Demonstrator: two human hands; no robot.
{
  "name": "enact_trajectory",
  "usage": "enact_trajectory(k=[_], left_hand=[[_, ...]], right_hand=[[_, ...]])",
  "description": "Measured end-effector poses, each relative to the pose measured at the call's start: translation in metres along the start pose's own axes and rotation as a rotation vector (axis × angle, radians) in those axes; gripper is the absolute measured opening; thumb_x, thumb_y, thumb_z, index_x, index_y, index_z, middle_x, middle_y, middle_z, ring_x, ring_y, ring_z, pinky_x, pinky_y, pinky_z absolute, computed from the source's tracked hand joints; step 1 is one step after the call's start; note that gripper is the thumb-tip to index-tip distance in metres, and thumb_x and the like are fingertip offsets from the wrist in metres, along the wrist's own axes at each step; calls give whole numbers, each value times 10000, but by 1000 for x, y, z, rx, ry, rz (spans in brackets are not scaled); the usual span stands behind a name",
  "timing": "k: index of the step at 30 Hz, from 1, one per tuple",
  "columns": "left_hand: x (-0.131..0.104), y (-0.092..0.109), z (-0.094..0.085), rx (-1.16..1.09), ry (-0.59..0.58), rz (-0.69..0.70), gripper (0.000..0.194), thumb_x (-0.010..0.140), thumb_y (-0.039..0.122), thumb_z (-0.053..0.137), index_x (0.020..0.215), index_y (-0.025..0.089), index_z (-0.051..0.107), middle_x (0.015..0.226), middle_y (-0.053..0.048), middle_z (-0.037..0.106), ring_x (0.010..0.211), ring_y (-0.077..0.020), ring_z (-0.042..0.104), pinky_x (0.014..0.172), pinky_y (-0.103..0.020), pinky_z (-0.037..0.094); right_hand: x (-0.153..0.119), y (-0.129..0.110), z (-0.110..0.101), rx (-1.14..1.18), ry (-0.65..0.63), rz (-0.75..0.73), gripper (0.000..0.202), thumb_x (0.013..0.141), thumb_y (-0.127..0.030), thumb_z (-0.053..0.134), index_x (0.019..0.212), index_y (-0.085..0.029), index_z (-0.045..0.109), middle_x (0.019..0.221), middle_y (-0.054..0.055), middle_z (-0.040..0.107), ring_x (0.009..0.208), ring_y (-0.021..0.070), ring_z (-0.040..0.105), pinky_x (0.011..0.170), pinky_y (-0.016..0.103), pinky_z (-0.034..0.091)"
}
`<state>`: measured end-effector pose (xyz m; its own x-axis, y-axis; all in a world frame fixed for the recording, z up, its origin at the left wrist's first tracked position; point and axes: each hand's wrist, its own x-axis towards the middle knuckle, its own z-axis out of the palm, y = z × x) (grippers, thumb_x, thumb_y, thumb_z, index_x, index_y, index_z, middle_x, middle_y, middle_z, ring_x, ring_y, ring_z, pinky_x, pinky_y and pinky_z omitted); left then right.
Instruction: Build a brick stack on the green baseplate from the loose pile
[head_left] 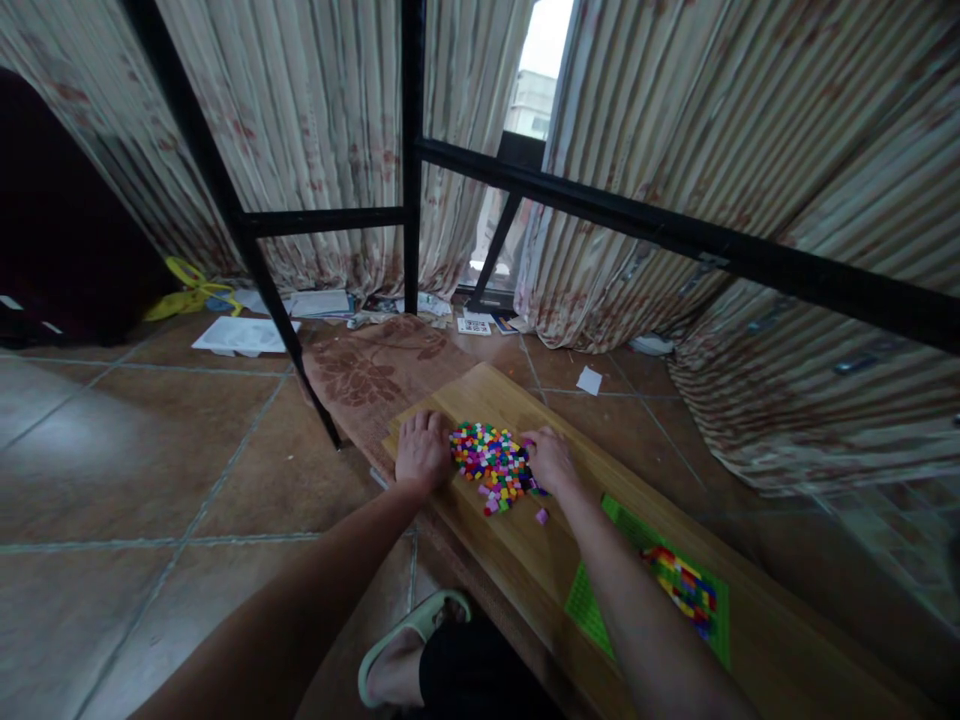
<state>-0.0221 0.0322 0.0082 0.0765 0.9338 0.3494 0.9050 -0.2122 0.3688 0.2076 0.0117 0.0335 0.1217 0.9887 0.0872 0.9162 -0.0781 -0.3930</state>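
A heap of small, many-coloured toy bricks (487, 455) lies on a long wooden board (480, 390). My left hand (424, 448) rests on the board against the heap's left side, palm down, fingers loosely bent with no brick visible in them. On the heap's right edge is my right hand (551, 460), its fingers drawn together at a purple brick (529, 443). One loose pink-purple brick (541, 516) sits apart from the heap. Partly behind my right forearm is a green baseplate (615, 520), bearing a patch of red, yellow, blue and other coloured bricks (684, 585).
A brown patterned cloth (375, 370) lies beneath the board's far end. Black metal bars (411, 200) stand ahead, with curtains (315, 130) behind. Papers (322, 303) and a white tray-like piece (244, 335) are on the tiled floor. My slippered foot (405, 650) is below.
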Motion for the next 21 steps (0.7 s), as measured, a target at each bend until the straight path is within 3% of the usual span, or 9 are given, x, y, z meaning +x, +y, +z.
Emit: enact_trajectory(k=[10,16,21], left_hand=[[1,1,0,4,-9,-8,327,887,258,440,1176,165,560,1208,-136,567,1117,-289,500,991,-436,367],[0,1,1,28,9,-1,339,885,257,441,1188,154,555,1221,-134,564,1115,-294,496,984,-429,373],[0,1,0,28,-1,1,331,892,259,429,1178,159,561,1207,-136,571,1102,-290,507,976,-436,377]], right_hand=[[-25,9,-7,63,-39,4,256,856,-138,498,915,-221,734,937,35,688,904,151,622,811,244,427],[-31,16,-12,62,-13,49,303,894,-166,427,1016,-202,702,998,45,696,909,155,633,780,256,448],[-26,11,-11,19,-78,-47,313,832,-99,510,1036,-228,709,969,43,675,908,153,614,818,246,419]])
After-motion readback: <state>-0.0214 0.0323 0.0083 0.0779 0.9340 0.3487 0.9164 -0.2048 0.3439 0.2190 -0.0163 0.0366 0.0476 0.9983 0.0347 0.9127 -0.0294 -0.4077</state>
